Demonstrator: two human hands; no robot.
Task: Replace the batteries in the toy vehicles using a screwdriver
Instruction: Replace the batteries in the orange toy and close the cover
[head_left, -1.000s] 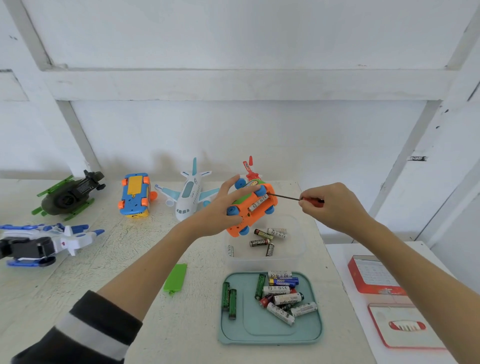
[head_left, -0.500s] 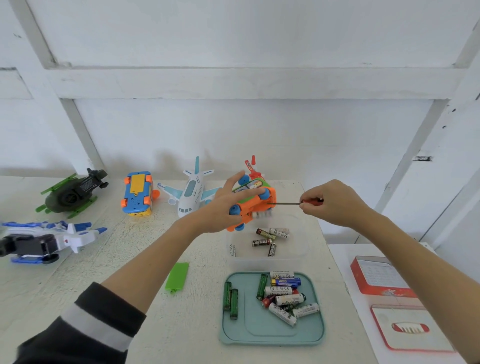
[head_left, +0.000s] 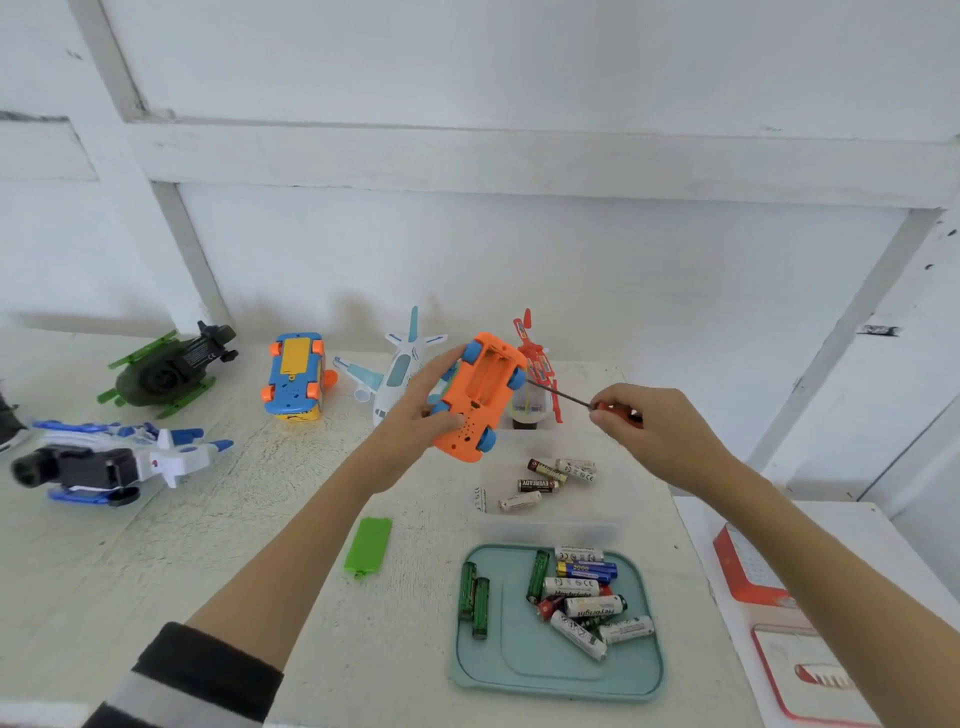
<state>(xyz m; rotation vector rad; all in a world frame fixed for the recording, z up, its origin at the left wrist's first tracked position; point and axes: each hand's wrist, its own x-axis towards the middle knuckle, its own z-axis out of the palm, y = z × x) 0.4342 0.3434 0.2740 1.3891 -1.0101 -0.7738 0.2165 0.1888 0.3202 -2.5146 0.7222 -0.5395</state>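
Observation:
My left hand (head_left: 415, 410) grips an orange toy car (head_left: 477, 399) with blue wheels, held above the table with its underside facing me. Its battery compartment is open and looks empty. My right hand (head_left: 636, 423) pinches a red-handled screwdriver (head_left: 563, 396), whose thin shaft points left toward the car's upper right wheel. A green battery cover (head_left: 368, 545) lies on the table below my left forearm. Below the car, a clear plastic tub (head_left: 550, 522) holds several batteries. In front of it a teal tray (head_left: 519, 660) carries several more.
Along the back stand a green helicopter (head_left: 166, 371), a blue-orange car (head_left: 293, 379) on its roof, a white airplane (head_left: 400, 376) and a red helicopter (head_left: 535, 364). A blue-white toy (head_left: 109, 460) lies at the left. Red boxes (head_left: 748, 569) sit on the right-hand surface.
My left hand has turned the orange car so its underside faces me. The batteries seen in its compartment are gone from it, and one more battery lies in the tub. My right hand barely moved.

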